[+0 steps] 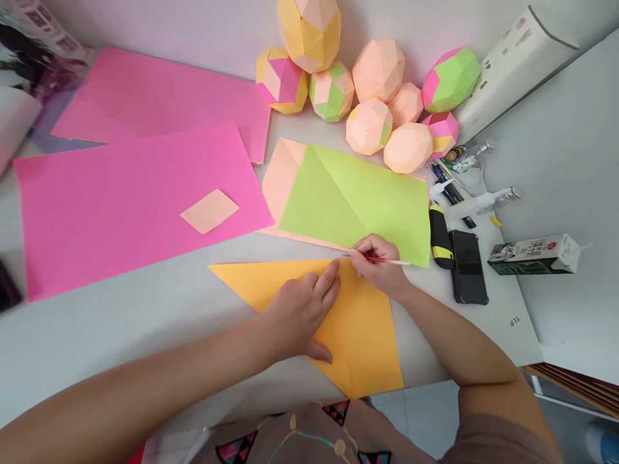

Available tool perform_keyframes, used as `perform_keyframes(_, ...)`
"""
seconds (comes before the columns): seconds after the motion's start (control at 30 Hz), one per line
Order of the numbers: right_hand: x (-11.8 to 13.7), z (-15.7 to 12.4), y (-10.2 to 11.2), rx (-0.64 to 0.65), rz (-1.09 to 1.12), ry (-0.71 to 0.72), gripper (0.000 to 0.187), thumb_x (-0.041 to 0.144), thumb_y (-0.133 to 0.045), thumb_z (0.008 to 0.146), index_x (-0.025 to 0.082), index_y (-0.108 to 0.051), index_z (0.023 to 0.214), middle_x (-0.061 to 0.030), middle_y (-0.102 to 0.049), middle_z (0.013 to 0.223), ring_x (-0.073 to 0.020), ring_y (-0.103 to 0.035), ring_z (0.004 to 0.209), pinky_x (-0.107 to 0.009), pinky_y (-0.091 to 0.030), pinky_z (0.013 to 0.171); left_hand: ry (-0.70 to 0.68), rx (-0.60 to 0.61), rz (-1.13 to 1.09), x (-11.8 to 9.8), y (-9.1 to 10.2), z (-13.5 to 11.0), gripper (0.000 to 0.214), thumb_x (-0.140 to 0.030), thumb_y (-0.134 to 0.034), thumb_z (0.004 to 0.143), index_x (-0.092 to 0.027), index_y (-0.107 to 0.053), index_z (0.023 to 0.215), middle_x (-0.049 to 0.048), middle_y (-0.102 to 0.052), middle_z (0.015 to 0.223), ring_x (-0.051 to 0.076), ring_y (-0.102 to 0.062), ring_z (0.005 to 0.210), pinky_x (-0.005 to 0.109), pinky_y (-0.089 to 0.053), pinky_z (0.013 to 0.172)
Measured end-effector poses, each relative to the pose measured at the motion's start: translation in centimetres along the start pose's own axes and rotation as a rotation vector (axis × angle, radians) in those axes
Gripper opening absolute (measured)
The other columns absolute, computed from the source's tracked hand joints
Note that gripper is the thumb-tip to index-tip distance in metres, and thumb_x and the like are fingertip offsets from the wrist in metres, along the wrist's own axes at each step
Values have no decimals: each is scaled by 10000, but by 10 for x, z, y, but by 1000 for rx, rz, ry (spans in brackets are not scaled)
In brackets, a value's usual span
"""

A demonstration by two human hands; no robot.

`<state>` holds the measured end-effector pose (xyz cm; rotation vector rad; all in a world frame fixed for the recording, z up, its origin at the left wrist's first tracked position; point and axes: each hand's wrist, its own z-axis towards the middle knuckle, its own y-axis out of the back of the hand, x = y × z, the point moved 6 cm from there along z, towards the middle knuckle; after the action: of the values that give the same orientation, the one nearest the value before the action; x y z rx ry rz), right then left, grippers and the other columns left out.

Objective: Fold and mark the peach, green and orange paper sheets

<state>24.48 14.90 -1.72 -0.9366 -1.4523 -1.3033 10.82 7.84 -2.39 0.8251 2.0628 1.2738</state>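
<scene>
An orange paper sheet, folded into a triangle, lies on the white table in front of me. My left hand rests flat on it, index finger stretched toward the fold's top edge. My right hand pinches a thin red-and-white pen or blade, its tip touching the orange sheet's upper corner beside my left fingertip. Just beyond lies a green sheet over a peach sheet.
Two large pink sheets lie at left, with a small peach paper diamond on one. Several paper polyhedron balls crowd the back. At right lie a phone, yellow-black marker, pens, glue bottles and a milk carton.
</scene>
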Motion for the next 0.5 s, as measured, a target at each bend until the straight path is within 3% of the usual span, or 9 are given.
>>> perform_keyframes(0.13,-2,1,11,-97,139,98,256,369,-617,820,218,-447,705,33,-571,650,-66,-456,414,-236,-402,418,5,-21,26,1,4,-2,1254,-896,-511,562,-71,-261,1473,233,-105,1561,302,-531,916,340,-420,550)
perform_keyframes(0.3,0,-1,20,-185,83,230,215,322,-627,830,209,-483,717,11,-594,721,-76,-489,473,-259,-435,489,43,-5,47,12,11,-6,1183,-844,-567,594,-95,-289,1466,197,-113,1569,310,-532,1017,333,-453,634)
perform_keyframes(0.5,-2,4,14,-63,4,136,199,294,-629,809,193,-513,683,57,-521,536,-85,-478,454,-235,-399,478,131,45,46,34,18,-18,1092,-748,-633,633,-123,-293,1462,164,-102,1579,307,-512,1091,317,-458,672)
